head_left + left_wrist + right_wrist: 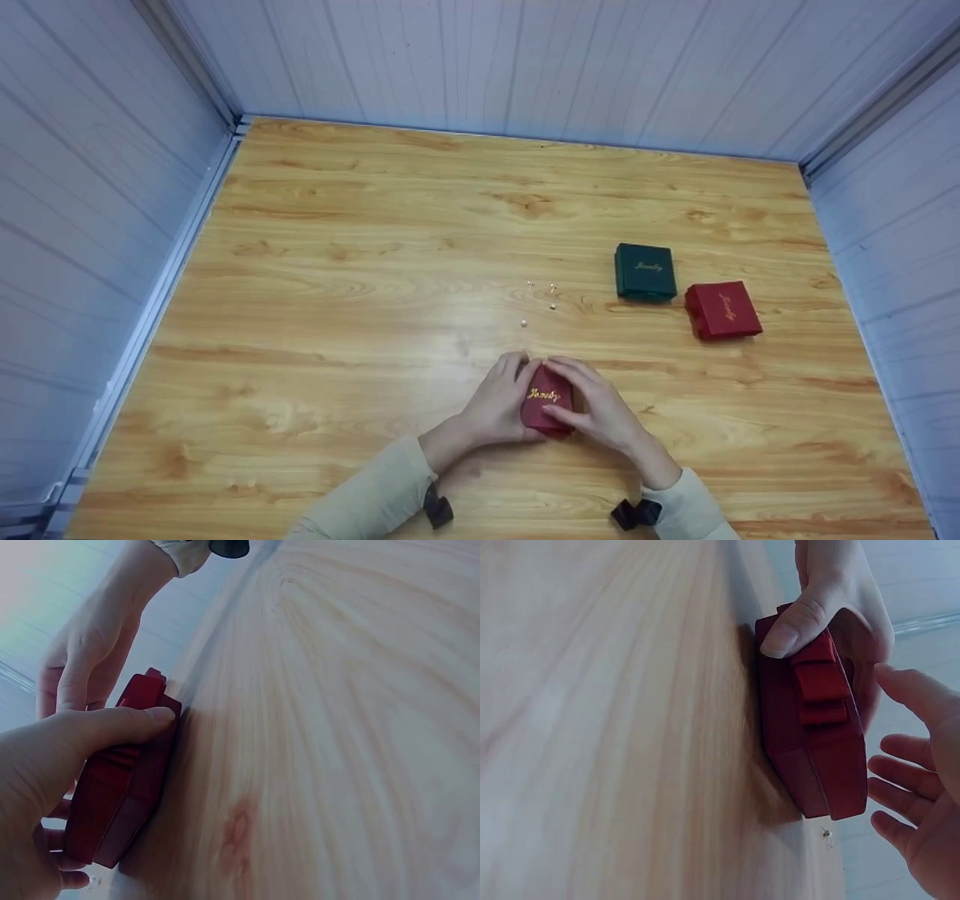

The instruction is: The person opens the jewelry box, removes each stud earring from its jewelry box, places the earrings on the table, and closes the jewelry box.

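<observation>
My left hand (pixel 499 401) grips a small red jewelry box (pixel 546 397) with gold lettering on its lid. In the left wrist view the thumb presses the box's near side, where a ribbon bow (pixel 821 686) sits, and the other fingers go round the far side. My right hand (pixel 600 401) is at the box's right, its fingers loosely bent and spread. Its thumb overlaps the lid in the head view, and its fingertips (pixel 885 791) are close to the lid's edge in the right wrist view. The lid sits on the box, which is low over the table.
Beyond the hands lie several tiny shiny pieces (pixel 523 323), resembling stud earrings, on the wooden table (pixel 337 300). A dark green jewelry box (pixel 646 273) and another red jewelry box (pixel 724 310) stand at the right. Pale panel walls (pixel 480 67) border the table.
</observation>
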